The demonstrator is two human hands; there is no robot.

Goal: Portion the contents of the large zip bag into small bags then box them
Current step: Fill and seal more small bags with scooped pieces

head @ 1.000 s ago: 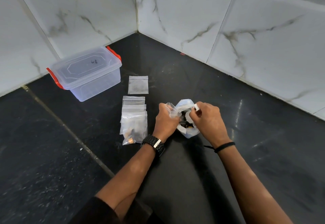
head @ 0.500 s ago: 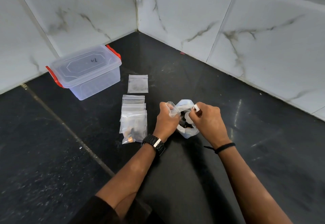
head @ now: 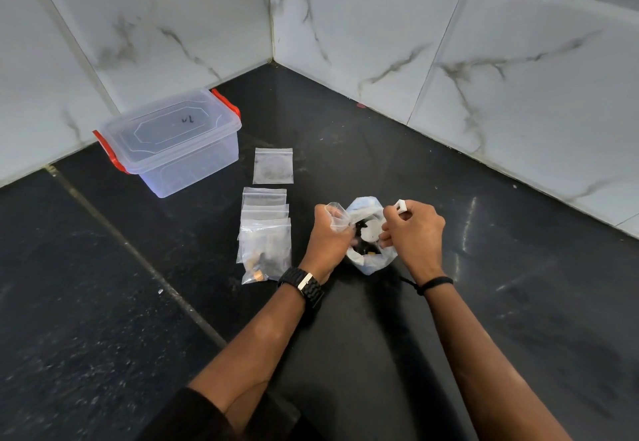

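Note:
The large zip bag (head: 371,264) lies open on the black floor between my hands, with small black and white parts inside. My left hand (head: 328,241) grips a small clear bag (head: 337,215) by its mouth, just left of the large bag. My right hand (head: 413,236) pinches a small white part (head: 400,206) above the large bag's right side. A stack of small zip bags (head: 265,233) lies to the left, the nearest one holding a few pieces. One flat small bag (head: 273,166) lies apart, farther back. The clear box (head: 173,141) with red latches stands shut at the back left.
White marble-tiled walls (head: 380,25) meet in a corner behind the work area. A pale grout line (head: 138,254) crosses the black floor on the left. I wear a black watch (head: 304,286) on the left wrist and a black band (head: 432,283) on the right.
My right hand has lifted up and to the right out of the large bag, and the small white part now shows between its fingertips. The left hand stays put.

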